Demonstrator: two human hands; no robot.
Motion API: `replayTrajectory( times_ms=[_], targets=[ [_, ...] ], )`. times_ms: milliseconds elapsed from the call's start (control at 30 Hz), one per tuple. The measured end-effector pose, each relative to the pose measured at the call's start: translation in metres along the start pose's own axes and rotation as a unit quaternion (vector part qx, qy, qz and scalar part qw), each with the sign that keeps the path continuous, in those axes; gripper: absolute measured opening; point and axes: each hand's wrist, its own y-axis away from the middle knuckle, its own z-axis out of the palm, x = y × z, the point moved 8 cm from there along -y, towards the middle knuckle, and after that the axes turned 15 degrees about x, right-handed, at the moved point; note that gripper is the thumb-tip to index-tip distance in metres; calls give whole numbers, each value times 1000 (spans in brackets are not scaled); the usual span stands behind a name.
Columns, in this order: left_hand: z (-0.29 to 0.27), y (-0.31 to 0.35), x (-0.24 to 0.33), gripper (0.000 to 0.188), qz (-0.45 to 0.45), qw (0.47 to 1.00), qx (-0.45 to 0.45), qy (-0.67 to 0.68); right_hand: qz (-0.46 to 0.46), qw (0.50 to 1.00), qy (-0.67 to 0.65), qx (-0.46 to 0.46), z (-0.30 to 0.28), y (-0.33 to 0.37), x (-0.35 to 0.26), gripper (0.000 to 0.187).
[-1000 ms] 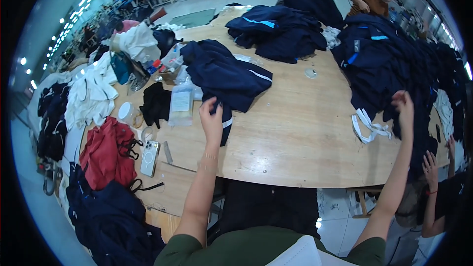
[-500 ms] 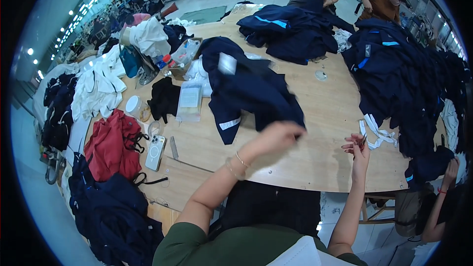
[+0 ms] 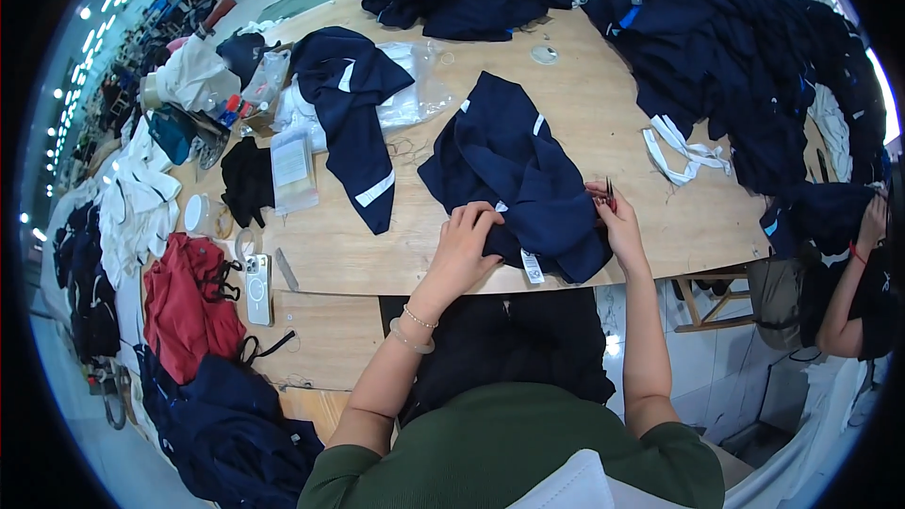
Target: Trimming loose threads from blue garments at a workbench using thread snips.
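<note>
A navy garment [image 3: 518, 165] lies bunched near the table's front edge, in front of me. White patches show on it, and a white label [image 3: 533, 267] hangs at its near edge. My left hand [image 3: 468, 250] is closed on the garment's near left edge, fingers bent over the cloth. At the garment's right side, my right hand [image 3: 619, 231] grips small thread snips [image 3: 609, 192] whose points stick up past the fingers. Its fingertips are partly hidden by the snips and cloth.
Another navy piece [image 3: 351, 123] lies to the left over clear plastic bags [image 3: 410, 85]. Navy garments [image 3: 698, 47] heap up at the right, beside white strips [image 3: 683, 155]. A phone [image 3: 257, 289] and red cloth [image 3: 193, 306] lie left. Someone's hand [image 3: 872, 221] touches navy cloth at far right.
My left hand, blurred over the table before, now rests on a navy garment spread in front of me. My right hand, still with the snips, has come to its side. The view has shifted.
</note>
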Motion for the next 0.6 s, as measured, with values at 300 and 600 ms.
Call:
replayTrajectory(
  times_ms=[300, 600],
  targets=[
    [-6, -19, -17, 22, -123, 972, 69, 188, -214, 952, 179, 126, -7, 33, -96, 18],
    [-79, -112, 64, 16, -222, 828, 174, 484, -307, 930, 90, 181, 29, 120, -181, 17]
  ],
)
